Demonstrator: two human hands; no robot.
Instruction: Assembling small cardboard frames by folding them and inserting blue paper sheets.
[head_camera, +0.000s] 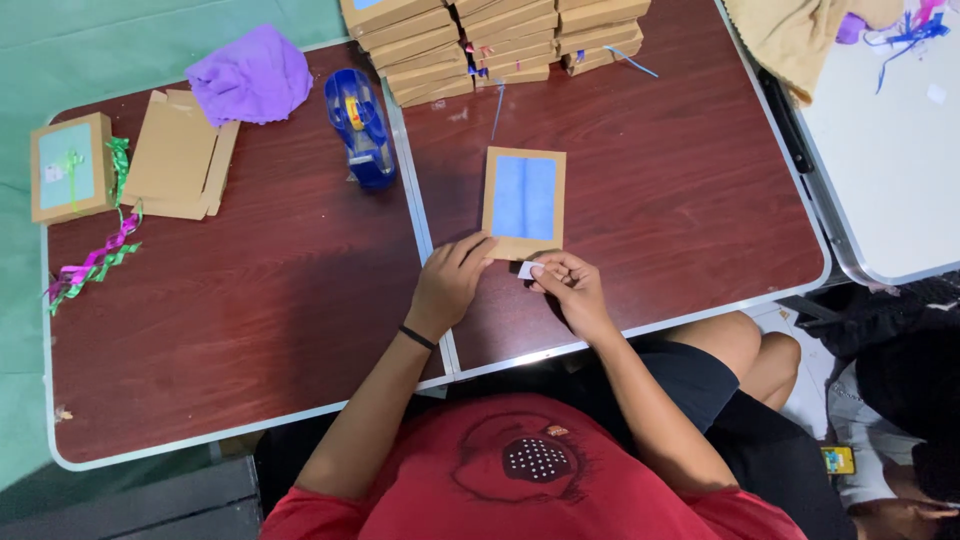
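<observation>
A flat brown cardboard box with a blue window (524, 200) lies on the dark wood table (250, 320). My left hand (450, 283) rests with its fingertips on the box's near left corner. My right hand (570, 285) pinches a small white slip (527, 270) just below the box's near edge. A black band circles my left wrist.
A blue tape dispenser (360, 128) stands left of the box. Stacks of brown boxes (490, 40) line the far edge. A purple cloth (250, 75), flat cardboard pieces (180, 155), a ribboned box (70, 167) and curled ribbons (95, 262) lie at left. Another person sits at lower right (900, 420).
</observation>
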